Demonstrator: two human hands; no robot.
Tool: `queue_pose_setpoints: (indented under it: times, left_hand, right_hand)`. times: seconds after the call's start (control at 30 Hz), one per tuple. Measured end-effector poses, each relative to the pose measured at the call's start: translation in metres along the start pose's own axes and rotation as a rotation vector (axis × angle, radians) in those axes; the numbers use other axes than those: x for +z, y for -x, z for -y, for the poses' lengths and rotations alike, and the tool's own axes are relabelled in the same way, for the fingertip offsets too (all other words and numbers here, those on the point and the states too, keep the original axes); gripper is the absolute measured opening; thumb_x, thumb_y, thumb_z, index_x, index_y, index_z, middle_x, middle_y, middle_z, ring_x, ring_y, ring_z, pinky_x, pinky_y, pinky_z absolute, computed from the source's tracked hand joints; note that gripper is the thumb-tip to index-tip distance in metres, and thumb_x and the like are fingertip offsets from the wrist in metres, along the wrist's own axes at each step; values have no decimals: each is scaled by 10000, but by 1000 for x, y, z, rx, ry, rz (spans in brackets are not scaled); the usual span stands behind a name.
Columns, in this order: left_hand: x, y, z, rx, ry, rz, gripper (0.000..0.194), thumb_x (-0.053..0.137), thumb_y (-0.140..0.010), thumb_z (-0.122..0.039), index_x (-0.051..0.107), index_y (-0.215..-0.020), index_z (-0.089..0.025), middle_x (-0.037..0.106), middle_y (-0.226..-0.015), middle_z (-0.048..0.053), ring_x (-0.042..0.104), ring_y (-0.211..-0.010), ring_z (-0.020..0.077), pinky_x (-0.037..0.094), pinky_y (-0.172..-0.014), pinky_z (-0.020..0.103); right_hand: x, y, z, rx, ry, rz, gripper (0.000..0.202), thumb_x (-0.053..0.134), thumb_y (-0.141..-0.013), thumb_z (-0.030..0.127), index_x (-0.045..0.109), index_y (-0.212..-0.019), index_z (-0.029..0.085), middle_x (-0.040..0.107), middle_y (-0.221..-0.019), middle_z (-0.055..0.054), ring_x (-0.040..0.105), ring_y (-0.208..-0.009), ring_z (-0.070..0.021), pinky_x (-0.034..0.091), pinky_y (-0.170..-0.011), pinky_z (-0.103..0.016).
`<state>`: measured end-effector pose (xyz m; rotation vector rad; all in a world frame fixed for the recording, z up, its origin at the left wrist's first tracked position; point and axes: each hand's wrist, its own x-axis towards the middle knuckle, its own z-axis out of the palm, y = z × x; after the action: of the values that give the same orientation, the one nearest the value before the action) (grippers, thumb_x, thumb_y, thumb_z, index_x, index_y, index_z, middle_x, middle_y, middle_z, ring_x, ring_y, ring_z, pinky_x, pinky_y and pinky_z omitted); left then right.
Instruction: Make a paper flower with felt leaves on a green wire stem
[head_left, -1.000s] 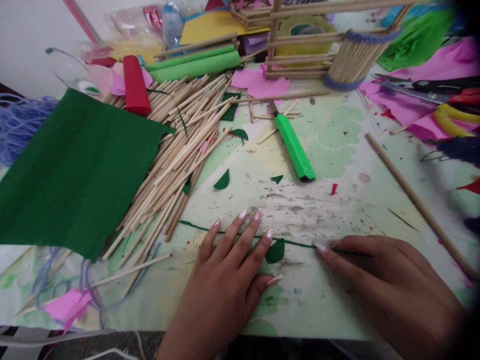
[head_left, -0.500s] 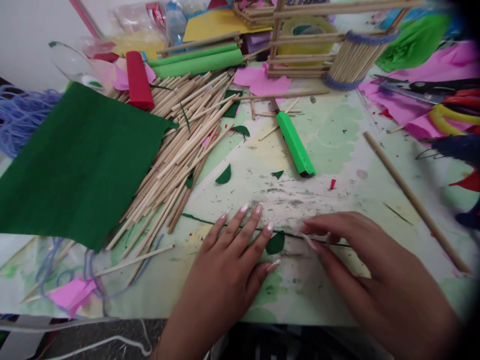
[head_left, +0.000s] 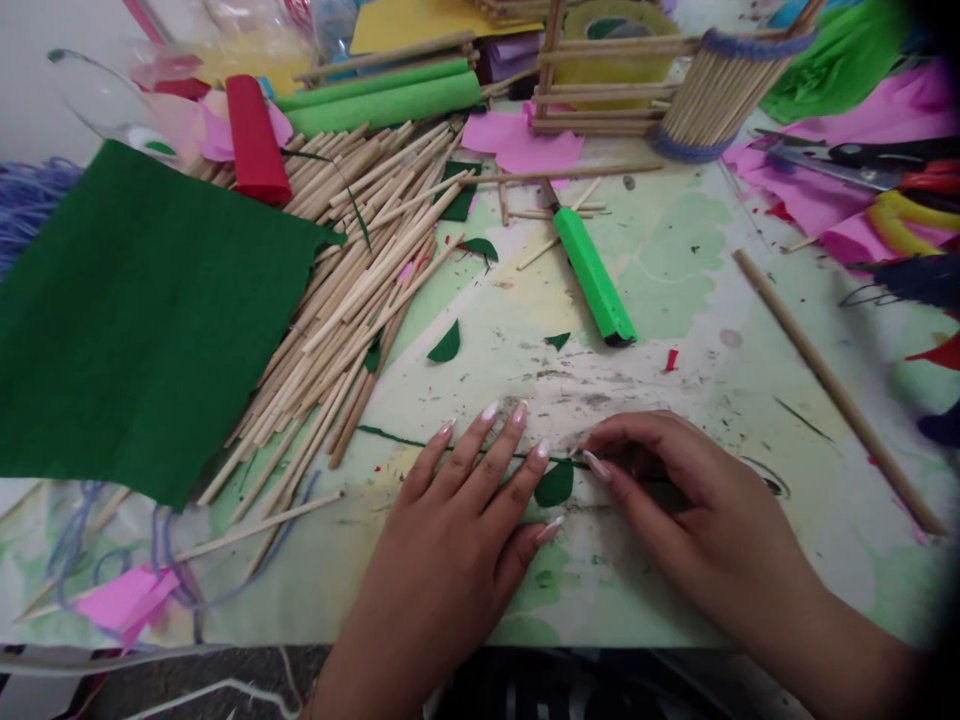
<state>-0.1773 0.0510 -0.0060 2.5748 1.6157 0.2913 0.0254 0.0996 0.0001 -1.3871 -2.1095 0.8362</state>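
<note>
Paint-smudged bench [head_left: 480, 370], two hands on a green strand [head_left: 391, 435]

Left hand [head_left: 457, 530] is down flat, fingers spread over the strand near the bench's front edge. Right hand [head_left: 675, 490] has it pinched between thumb and finger, just beside a green leaf cutout [head_left: 555, 484]. Green-handled tool [head_left: 592, 270] lies farther back, stick pile [head_left: 360, 290] off left.

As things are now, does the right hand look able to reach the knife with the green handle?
Probably yes: only small scraps lie between the knife and the right hand, whose fingers pinch a thin green strip.
</note>
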Motion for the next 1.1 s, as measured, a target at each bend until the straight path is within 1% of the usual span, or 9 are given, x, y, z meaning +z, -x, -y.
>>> queue_pose_setpoints:
  times: [0.17, 0.33, 0.73, 0.93, 1.1]
  left_hand:
    - [-2, 1, -1, 0, 7, 7, 399, 413, -993, -378, 531, -1343, -228, 427, -1516, 54, 422, -1380, 266, 333, -1103, 468]
    - [0, 1, 0, 4, 1, 7, 400, 400, -998, -374, 527, -1348, -227, 422, -1519, 55, 419, -1382, 273, 333, -1100, 479]
    - [0, 2, 0, 2, 3, 10, 403, 413, -993, -370, 523, -1354, -227, 421, -1520, 55, 414, -1386, 270, 323, -1107, 470]
    - [-1, 0, 0, 5, 1, 15, 401, 412, -993, -374, 532, -1347, -229, 418, -1521, 52, 415, -1385, 273, 324, -1103, 473]
    - [0, -1, 0, 0, 1, 11, 402, 400, -996, -379, 540, -1342, -230, 433, -1512, 53, 423, -1379, 272, 322, -1097, 467]
  right_hand:
    - [2, 0, -2, 5, -31, -1, 123, 549, -894, 193, 590, -1004, 230, 660, -921, -40, 636, -792, -187, 522, -676, -325]
    - [3, 1, -3, 31, -53, -13, 141, 552, -895, 202, 590, -1028, 230, 663, -935, -48, 642, -798, -195, 528, -677, -334]
    - [-1, 2, -1, -32, -78, 27, 156, 529, -900, 152, 577, -1014, 247, 654, -949, -39, 626, -836, -191, 520, -709, -336]
    - [1, 2, -1, -34, -81, -2, 180, 536, -893, 138, 559, -1036, 246, 637, -955, -41, 614, -843, -188, 516, -716, -339]
    - [0, 2, -2, -69, -79, 29, 193, 518, -895, 110, 557, -1017, 254, 640, -947, -41, 603, -872, -202, 510, -722, -352]
